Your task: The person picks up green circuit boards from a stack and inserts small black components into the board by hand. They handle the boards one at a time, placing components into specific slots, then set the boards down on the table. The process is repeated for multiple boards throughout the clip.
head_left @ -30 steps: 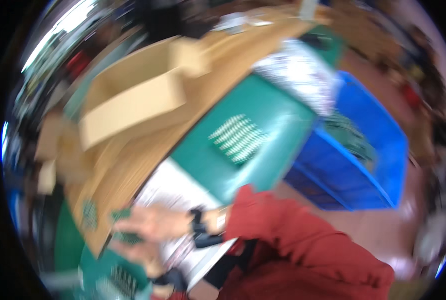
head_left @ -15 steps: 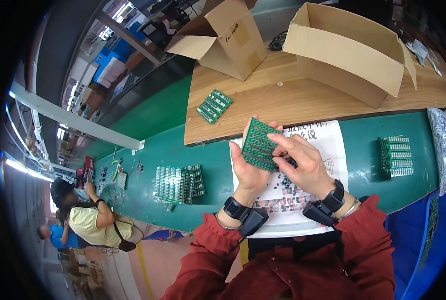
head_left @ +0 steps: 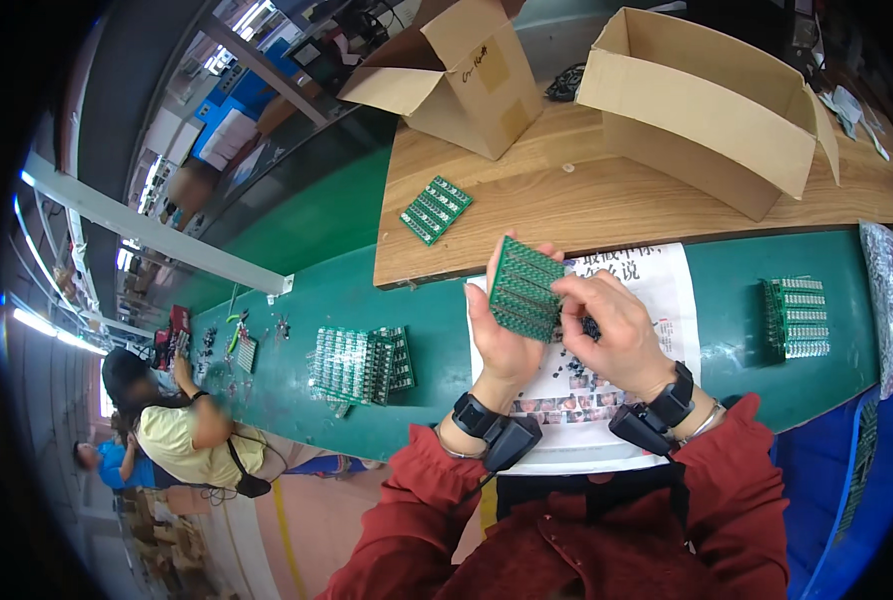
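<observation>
A green circuit board panel (head_left: 522, 290) with rows of solder points lies tilted across my left hand (head_left: 504, 350), whose fingers and thumb hold it by its edges. Close to the panel's right edge, my right hand (head_left: 614, 335) has its thumb and fingers drawn together in a pinch. What sits between those fingertips, if anything, is too small to make out. Below both hands, small dark parts (head_left: 572, 366) are scattered on a printed paper sheet (head_left: 678, 300), partly covered by my right hand.
Stacked circuit boards (head_left: 351, 365) stand left on the green table (head_left: 436, 300), another stack (head_left: 798, 318) right. A single board (head_left: 435, 211) lies on the wooden top (head_left: 526, 200) near two cardboard boxes (head_left: 496, 95) (head_left: 686, 130). A silvery bag (head_left: 891, 290) is far right; a co-worker (head_left: 181, 435) works left.
My right fingers have slid from the panel's face toward its right edge and curled in more. The left hand keeps its hold on the panel. The view has shifted slightly.
</observation>
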Available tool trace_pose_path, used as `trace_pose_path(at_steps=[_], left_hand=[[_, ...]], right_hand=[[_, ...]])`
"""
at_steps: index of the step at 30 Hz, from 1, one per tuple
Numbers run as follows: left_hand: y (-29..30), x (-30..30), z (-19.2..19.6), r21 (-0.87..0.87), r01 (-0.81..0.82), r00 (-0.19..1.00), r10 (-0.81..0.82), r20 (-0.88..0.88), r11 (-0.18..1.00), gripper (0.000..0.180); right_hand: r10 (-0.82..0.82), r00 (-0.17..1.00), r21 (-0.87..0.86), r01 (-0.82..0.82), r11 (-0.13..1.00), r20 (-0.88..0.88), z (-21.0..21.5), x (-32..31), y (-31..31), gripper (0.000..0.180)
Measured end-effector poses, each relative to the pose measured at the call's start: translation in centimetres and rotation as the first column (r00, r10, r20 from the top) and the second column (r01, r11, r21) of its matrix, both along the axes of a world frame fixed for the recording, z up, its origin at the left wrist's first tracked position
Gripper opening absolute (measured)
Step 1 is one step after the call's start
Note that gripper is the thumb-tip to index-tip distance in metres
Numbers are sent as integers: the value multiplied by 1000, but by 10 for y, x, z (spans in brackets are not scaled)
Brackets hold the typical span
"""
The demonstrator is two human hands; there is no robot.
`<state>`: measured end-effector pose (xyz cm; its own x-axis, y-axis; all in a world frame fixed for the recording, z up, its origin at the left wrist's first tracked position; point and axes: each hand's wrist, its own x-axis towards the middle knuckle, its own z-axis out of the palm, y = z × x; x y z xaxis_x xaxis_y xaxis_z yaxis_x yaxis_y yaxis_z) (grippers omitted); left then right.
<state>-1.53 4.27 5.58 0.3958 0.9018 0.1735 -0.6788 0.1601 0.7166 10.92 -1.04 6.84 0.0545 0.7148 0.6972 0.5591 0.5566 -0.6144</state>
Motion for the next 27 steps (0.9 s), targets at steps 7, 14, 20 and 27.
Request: trace_pose_path(at_steps=[7, 14, 20, 27], left_hand=[[1, 0, -4, -42, 2, 1000, 0, 28, 999, 83], [5, -4, -1, -141, -37, 997, 47, 68, 989, 82], [3, 0, -6, -89, 22, 996, -14, 93, 996, 83], [2, 0, -4, -108, -1, 997, 9, 74, 994, 83]], right_hand=[[13, 1000, -71, -12, 997, 13, -1, -2, 1, 50], [16, 999, -104, -20, 994, -34, -2, 5, -1, 52], [26, 999, -80, -24, 996, 19, -4, 0, 2, 48], [48, 997, -104, -53, 993, -54, -5, 2, 0, 43]])
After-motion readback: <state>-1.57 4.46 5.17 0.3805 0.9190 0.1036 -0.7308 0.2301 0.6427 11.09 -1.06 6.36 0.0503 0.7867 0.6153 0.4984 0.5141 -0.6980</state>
